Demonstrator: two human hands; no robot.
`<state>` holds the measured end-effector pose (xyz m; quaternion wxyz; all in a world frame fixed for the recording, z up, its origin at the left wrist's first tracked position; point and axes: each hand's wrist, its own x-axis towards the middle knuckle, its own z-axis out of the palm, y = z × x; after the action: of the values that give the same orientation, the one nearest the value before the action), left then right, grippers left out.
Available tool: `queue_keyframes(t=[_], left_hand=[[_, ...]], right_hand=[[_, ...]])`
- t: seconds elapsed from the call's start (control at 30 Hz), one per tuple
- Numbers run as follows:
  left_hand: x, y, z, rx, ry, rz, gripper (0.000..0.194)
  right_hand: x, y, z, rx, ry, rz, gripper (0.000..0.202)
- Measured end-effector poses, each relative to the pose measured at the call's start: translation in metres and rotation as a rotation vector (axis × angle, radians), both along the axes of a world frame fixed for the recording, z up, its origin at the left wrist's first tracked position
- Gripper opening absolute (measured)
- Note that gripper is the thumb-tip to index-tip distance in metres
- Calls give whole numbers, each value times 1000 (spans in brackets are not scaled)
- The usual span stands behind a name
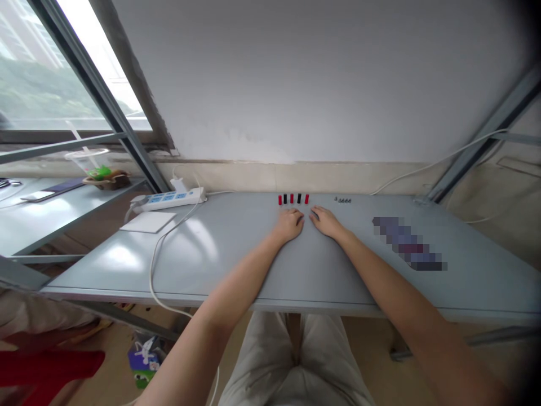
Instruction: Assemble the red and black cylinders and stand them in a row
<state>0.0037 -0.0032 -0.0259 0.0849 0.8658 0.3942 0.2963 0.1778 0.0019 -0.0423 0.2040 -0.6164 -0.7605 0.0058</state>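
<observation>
Two bare forearms are reaching across a grey tabletop (236,242) toward its far edge by the wall. Five small cylinders (291,198) are standing upright there in a side-by-side row with slim gaps, running red, black, red, black, red from left to right. Left hand (289,224) is resting knuckles-up just in front of the row, fingers bending loosely; cannot tell whether the palm is closing on anything. Right hand (324,220) is lying just beside it, clear of the left, fingertips pointing toward the row's right-hand red end; its underside is hiding too, so cannot tell if it is holding something. Farther right, small metallic pieces (344,201) are lying in a short line near the back edge, too small to make out. A pixelated object (408,245) is occupying the right side. At left, a white power strip (175,197) is sitting behind a flat white slab (147,221), and a pale cable (153,259) is looping down over the front edge.
</observation>
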Motion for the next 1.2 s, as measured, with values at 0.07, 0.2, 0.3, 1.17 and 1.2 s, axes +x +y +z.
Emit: queue_keyframes(t=[0.07, 0.2, 0.3, 1.17, 1.2], left_hand=[[0, -1, 0, 4, 8, 1, 25], [0, 0, 0, 13, 15, -1, 26], [0, 0, 0, 19, 37, 4, 27], [0, -1, 1, 50, 69, 16, 27], [0, -1, 1, 48, 70, 18, 27]], right_hand=[[0, 0, 0, 1, 4, -2, 40], [1, 1, -2, 11, 1, 3, 39], [2, 2, -4, 27, -2, 13, 40], [2, 2, -5, 47, 0, 22, 41], [1, 1, -4, 44, -1, 19, 42]])
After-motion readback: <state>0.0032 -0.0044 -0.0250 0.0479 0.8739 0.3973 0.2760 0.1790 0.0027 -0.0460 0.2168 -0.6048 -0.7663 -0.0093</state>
